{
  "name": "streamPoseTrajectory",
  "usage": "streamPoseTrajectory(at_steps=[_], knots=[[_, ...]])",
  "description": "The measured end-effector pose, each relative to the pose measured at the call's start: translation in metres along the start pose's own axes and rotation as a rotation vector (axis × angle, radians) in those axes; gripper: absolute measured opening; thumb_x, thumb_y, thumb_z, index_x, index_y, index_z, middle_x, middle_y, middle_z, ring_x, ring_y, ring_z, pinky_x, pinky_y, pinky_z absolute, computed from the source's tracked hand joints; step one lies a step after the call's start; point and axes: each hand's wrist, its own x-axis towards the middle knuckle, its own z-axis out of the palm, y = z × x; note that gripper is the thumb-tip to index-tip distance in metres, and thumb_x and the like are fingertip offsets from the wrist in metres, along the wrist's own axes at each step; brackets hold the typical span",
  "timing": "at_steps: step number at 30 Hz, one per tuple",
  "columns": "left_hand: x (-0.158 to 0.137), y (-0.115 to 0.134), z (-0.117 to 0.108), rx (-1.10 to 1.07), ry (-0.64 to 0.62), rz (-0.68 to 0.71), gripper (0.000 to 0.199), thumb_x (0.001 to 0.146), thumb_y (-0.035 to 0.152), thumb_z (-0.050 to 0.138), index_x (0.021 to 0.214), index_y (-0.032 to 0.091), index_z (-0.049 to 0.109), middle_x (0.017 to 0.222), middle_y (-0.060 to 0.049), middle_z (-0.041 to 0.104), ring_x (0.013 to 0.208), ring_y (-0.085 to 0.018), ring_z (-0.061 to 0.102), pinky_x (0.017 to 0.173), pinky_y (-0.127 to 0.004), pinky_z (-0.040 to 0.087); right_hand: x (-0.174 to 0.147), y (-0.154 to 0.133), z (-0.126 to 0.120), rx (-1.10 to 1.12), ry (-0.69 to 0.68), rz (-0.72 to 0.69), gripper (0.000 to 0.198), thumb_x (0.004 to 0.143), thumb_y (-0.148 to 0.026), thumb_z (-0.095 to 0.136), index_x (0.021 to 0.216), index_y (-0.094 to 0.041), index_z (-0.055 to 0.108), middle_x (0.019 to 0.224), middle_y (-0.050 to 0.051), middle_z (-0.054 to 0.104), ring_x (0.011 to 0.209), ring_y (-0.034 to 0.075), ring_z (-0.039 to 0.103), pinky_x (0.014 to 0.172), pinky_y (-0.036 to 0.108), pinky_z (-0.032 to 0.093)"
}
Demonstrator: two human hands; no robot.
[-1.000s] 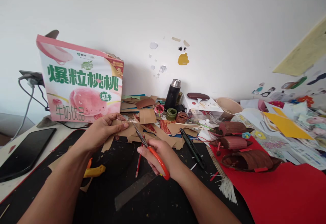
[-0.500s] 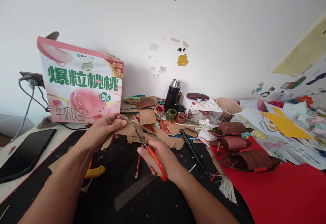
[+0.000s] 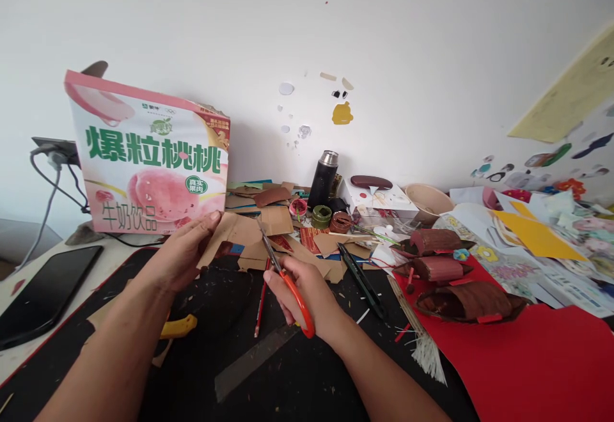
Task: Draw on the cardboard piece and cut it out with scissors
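Observation:
Between its thumb and fingers my left hand [image 3: 189,246] grips a brown piece of cardboard [image 3: 233,230], raised in front of the pink-and-white carton. My right hand [image 3: 307,294] is closed round the orange handles of a pair of scissors [image 3: 293,289]. The blades point up and to the left, their tips near the right edge of the held cardboard; whether they touch it I cannot tell. Below the hands, a red pencil [image 3: 261,297] and a clear ruler-like strip [image 3: 254,363] lie on the black mat [image 3: 192,383].
Cardboard scraps [image 3: 311,256] pile up behind the hands. A black utility knife [image 3: 361,281] lies right of the scissors. Farther back stand a black flask [image 3: 324,179] and paint jars [image 3: 321,217]. Brown model boats [image 3: 472,300] rest on red paper [image 3: 542,351]. A phone [image 3: 48,294] lies left.
My left hand now shows a cardboard piece held up, its fingers turned and moved slightly left. The scissors in my right hand have shifted a little to the right.

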Motion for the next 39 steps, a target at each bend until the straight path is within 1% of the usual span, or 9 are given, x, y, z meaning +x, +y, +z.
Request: streamPoseTrajectory(at_steps=[3,8,14,22,27,31,34,36,39], knots=[[-0.003,0.004,0.003,-0.011,-0.004,-0.074,0.058,0.056,0.056,0.109,0.089,0.019,0.079,0.073,-0.001,0.078,0.062,-0.018,0.068,0.061,-0.029,0.059,-0.002,-0.002,0.000,-0.048,-0.015,0.001,0.044,0.100,-0.063,0.080,0.096,-0.023,0.062,0.056,-0.008,0.055,0.037,0.011,0.051,0.038,0.021,0.038],[-0.008,0.008,0.006,-0.011,-0.036,-0.101,0.049,0.058,0.045,0.110,0.083,0.018,0.078,0.072,0.001,0.078,0.063,-0.016,0.070,0.059,-0.024,0.057,-0.005,-0.003,-0.002,-0.092,-0.051,-0.027,0.039,0.107,-0.060,0.070,0.102,-0.022,0.064,0.060,-0.007,0.057,0.041,0.011,0.055,0.042,0.020,0.043],[-0.007,0.007,0.008,-0.009,-0.001,-0.085,0.047,0.056,0.044,0.110,0.079,0.018,0.077,0.069,0.001,0.076,0.060,-0.015,0.067,0.056,-0.024,0.053,0.000,0.012,0.000,-0.092,-0.053,-0.018,0.047,0.105,-0.069,0.070,0.107,-0.022,0.065,0.066,-0.006,0.064,0.043,0.010,0.059,0.043,0.019,0.044],[-0.004,0.001,0.002,0.031,-0.034,-0.080,0.042,0.068,0.045,0.105,0.082,0.019,0.076,0.068,0.003,0.071,0.057,-0.012,0.061,0.054,-0.021,0.049,-0.007,-0.012,-0.003,-0.061,-0.070,0.009,0.046,0.101,-0.066,0.076,0.104,-0.022,0.065,0.062,-0.007,0.061,0.044,0.010,0.056,0.046,0.019,0.045],[-0.002,0.000,0.002,0.072,-0.032,-0.002,0.045,0.067,0.051,0.103,0.084,0.018,0.076,0.069,0.002,0.067,0.057,-0.012,0.055,0.050,-0.023,0.043,-0.006,-0.010,-0.003,-0.039,-0.058,0.010,0.048,0.099,-0.067,0.079,0.107,-0.021,0.067,0.063,-0.006,0.063,0.045,0.011,0.058,0.045,0.020,0.044],[-0.001,0.000,0.001,0.031,-0.092,0.051,0.062,0.068,0.075,0.096,0.087,0.018,0.079,0.068,-0.002,0.068,0.057,-0.015,0.057,0.050,-0.026,0.043,-0.003,-0.006,-0.002,0.050,-0.009,0.007,0.052,0.096,-0.070,0.080,0.107,-0.022,0.065,0.060,-0.007,0.062,0.041,0.012,0.057,0.040,0.020,0.043],[-0.003,-0.001,0.001,-0.065,-0.173,0.018,0.074,0.067,0.087,0.089,0.094,0.018,0.085,0.081,-0.008,0.077,0.065,-0.019,0.063,0.056,-0.028,0.049,-0.001,-0.004,-0.001,0.112,0.034,-0.012,0.051,0.096,-0.069,0.079,0.109,-0.021,0.066,0.058,-0.008,0.061,0.038,0.011,0.055,0.039,0.019,0.041],[-0.005,-0.003,0.003,-0.102,-0.227,0.005,0.064,0.070,0.077,0.094,0.096,0.019,0.087,0.091,-0.011,0.081,0.072,-0.020,0.067,0.060,-0.029,0.051,0.000,-0.004,-0.001,0.133,0.056,-0.022,0.053,0.096,-0.071,0.077,0.112,-0.021,0.067,0.058,-0.008,0.060,0.037,0.011,0.054,0.039,0.019,0.042],[-0.008,-0.006,0.005,-0.070,-0.315,0.020,0.042,0.075,0.052,0.100,0.101,0.021,0.088,0.099,-0.013,0.083,0.077,-0.021,0.067,0.062,-0.029,0.051,0.000,-0.003,0.000,0.142,0.088,-0.054,0.056,0.096,-0.073,0.076,0.112,-0.020,0.067,0.057,-0.009,0.059,0.038,0.011,0.054,0.040,0.020,0.043]])
